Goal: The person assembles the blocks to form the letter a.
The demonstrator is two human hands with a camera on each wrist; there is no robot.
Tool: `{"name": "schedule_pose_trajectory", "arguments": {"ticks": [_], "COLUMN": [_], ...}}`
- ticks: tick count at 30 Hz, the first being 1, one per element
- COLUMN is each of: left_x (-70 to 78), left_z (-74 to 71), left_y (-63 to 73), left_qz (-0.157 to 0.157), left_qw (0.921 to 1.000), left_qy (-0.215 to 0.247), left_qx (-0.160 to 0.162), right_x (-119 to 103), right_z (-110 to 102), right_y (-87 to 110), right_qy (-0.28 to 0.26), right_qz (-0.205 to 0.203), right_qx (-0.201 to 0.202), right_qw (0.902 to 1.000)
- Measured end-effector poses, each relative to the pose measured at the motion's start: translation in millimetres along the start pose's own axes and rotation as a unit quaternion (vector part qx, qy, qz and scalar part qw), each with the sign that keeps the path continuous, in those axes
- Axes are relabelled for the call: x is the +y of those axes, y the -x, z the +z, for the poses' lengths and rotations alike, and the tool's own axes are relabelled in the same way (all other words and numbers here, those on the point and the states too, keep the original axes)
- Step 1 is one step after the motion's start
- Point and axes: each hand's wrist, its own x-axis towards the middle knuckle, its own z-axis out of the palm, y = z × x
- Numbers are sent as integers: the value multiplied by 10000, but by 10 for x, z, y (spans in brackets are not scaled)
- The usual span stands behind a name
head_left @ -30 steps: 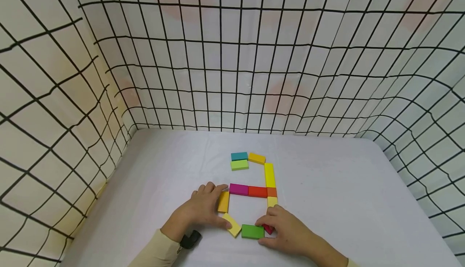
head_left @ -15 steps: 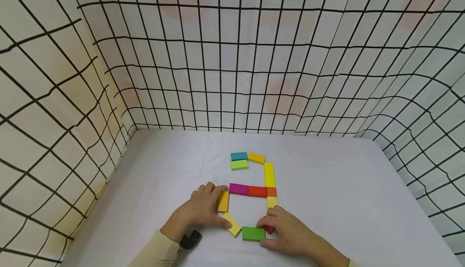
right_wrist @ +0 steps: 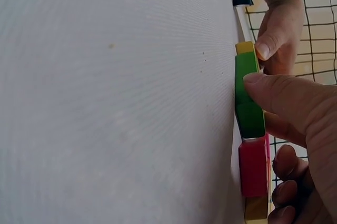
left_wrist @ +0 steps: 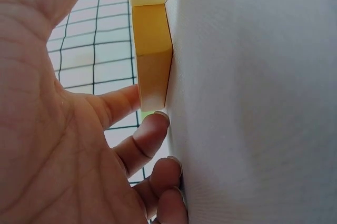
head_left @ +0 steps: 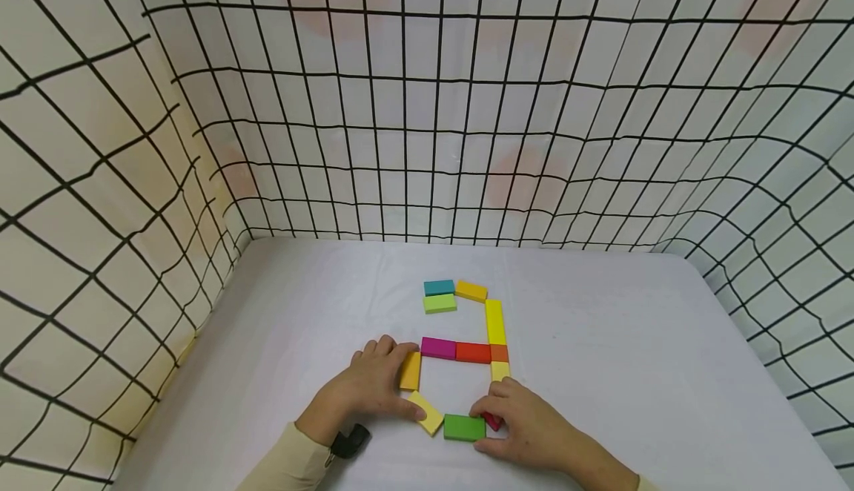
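Note:
Flat coloured blocks lie in an outline on the white table. My left hand (head_left: pixel 376 381) rests along the left side, its thumb on the pale yellow block (head_left: pixel 431 418) and its index finger at the far end of the orange block (head_left: pixel 410 371). In the left wrist view, the other fingers are loosely bent beside that orange block (left_wrist: pixel 152 50). My right hand (head_left: pixel 527 426) pinches the green block (head_left: pixel 464 428) between thumb and index finger. In the right wrist view, the thumb presses the near face of the green block (right_wrist: pixel 249 108). A red block (right_wrist: pixel 253 167) sits beside it, partly hidden from the head view.
Magenta (head_left: pixel 438 348) and red (head_left: pixel 473 353) blocks form a middle row. Long yellow (head_left: pixel 494 322), small orange (head_left: pixel 499 354), teal (head_left: pixel 439 288), lime (head_left: pixel 440 303) and amber (head_left: pixel 471 291) blocks lie farther back. Black grid netting (head_left: pixel 427 105) surrounds the white table (head_left: pixel 620 343).
The green block shifts slightly right and nearer, then back left against the pale yellow block, with my right hand moving along. My left hand stays in place.

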Motion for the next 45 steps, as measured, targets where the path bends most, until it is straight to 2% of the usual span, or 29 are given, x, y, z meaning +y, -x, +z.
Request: {"name": "schedule_pose_trajectory", "arguments": {"ticks": [10,21,27,29,34,38,42,45], "left_x": [-8,2,-7,-3,25,62,83,89], "left_z": [12,1,-23,-33,-50,-51,-34,-20], "left_y": [2,1,7,11,15,31,37,32], "left_qz": [44,15,124,198,730,1137,1281,1260], "left_qw": [10000,10000,9998,9994,9960,9926,9913,9917], "left_qy": [-20,12,175,293,518,414,211,185], "left_qx": [30,-12,21,46,37,-132,-197,-195], "right_x": [10,18,23,24,21,16,8,3], "right_z": [14,-13,-14,-12,-14,-19,-27,-29], "right_y": [-13,-27,-23,-21,-21,-22,-23,-25], "right_qy": [5,14,55,59,57,67,37,-2], "right_qz": [162,33,-26,-45,-30,-48,-34,16], "right_qx": [-44,-23,28,41,35,49,43,3], "right_qw": [9999,10000,10000,10000,10000,10000,10000,10000]}}
